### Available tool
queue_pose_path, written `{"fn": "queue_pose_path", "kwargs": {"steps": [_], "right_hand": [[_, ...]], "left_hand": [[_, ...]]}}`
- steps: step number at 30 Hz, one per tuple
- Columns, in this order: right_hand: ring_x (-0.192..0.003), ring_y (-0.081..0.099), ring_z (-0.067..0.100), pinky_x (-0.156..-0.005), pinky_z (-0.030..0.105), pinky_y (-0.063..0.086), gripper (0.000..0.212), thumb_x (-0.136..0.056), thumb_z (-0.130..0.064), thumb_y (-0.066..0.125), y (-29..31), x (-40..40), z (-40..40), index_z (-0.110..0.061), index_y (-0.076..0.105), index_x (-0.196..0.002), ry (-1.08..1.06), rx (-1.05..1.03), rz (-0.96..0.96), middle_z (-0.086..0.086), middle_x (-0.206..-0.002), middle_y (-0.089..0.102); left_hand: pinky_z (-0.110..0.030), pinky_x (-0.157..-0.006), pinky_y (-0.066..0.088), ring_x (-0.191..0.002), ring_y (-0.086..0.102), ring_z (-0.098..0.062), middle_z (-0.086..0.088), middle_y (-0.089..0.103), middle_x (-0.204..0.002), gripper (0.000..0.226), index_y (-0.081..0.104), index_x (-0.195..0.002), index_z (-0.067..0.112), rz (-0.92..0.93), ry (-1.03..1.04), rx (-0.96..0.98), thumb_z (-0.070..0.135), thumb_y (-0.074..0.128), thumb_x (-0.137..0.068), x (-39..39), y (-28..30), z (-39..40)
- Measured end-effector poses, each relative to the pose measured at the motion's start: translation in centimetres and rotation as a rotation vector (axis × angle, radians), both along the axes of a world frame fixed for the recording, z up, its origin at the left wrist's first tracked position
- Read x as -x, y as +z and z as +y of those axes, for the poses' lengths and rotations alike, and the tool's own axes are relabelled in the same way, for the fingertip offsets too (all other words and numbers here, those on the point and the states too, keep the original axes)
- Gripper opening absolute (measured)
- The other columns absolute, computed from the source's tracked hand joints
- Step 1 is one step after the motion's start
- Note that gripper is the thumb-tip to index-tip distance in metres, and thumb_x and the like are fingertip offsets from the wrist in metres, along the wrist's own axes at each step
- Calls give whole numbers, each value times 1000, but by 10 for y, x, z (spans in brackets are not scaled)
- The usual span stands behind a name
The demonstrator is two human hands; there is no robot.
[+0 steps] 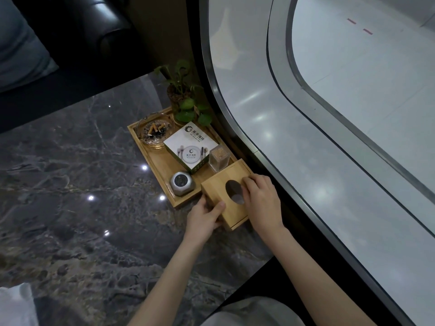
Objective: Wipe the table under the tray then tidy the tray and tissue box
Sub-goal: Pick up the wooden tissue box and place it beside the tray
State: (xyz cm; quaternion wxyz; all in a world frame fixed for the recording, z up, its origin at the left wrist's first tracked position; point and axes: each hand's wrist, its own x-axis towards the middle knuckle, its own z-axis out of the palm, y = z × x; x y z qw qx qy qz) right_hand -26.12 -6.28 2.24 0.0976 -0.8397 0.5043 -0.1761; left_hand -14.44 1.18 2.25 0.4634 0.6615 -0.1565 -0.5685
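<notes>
A wooden tissue box [217, 185] with an oval slot on top sits on the dark marble table [70, 184], touching the near end of the wooden tray [162, 163]. My left hand [204, 216] grips the box's near left corner, thumb on top. My right hand [260, 197] lies over the box's right side, fingers at the slot. The tray holds a glass ashtray [154, 132] with cigarette butts, a white printed box [190, 145], a clear toothpick holder [218, 158] and a round silver call bell [181, 183].
A potted green plant [186, 102] stands at the tray's far end. A curved window frame [235, 109] runs along the table's right edge. A dark leather seat [70, 31] lies beyond the table. A white cloth [16, 304] shows at the bottom left corner.
</notes>
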Motion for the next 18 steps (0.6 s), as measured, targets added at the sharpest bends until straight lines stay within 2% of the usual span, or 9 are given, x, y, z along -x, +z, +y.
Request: {"fn": "queue_pose_path", "kwargs": {"steps": [4, 9, 13, 18], "right_hand": [[-93, 64, 30, -76, 37, 56, 19, -79, -7, 67, 0, 1, -2, 0, 68, -97, -18, -8, -19, 15, -96, 70], [-96, 64, 31, -74, 37, 57, 26, -76, -5, 70, -2, 4, -4, 1, 66, -101, -7, -26, 29, 16, -99, 69], [-96, 64, 32, -75, 38, 57, 38, -66, -2, 77, 0, 3, -2, 1, 66, -102, 17, -42, 90, 16, -100, 70], [-92, 65, 32, -76, 39, 58, 34, -67, -1, 77, 0, 2, -3, 2, 67, -100, 16, -41, 49, 17, -96, 71]], "left_hand": [[-27, -77, 54, -93, 59, -10, -3, 58, -114, 44, 44, -130, 15, 3, -15, 9, 17, 57, -87, 2, 1, -4], [-39, -89, 53, -108, 58, -23, -10, 58, -120, 45, 44, -130, 13, -27, -36, -49, 18, 58, -87, 4, 0, -9], [-40, -90, 53, -110, 58, -24, -8, 58, -120, 44, 45, -129, 12, -41, -42, -68, 19, 57, -87, 4, -1, -10], [-43, -93, 52, -109, 59, -23, -7, 61, -118, 44, 48, -128, 14, -101, -73, -57, 23, 58, -86, 4, -2, -8]]}}
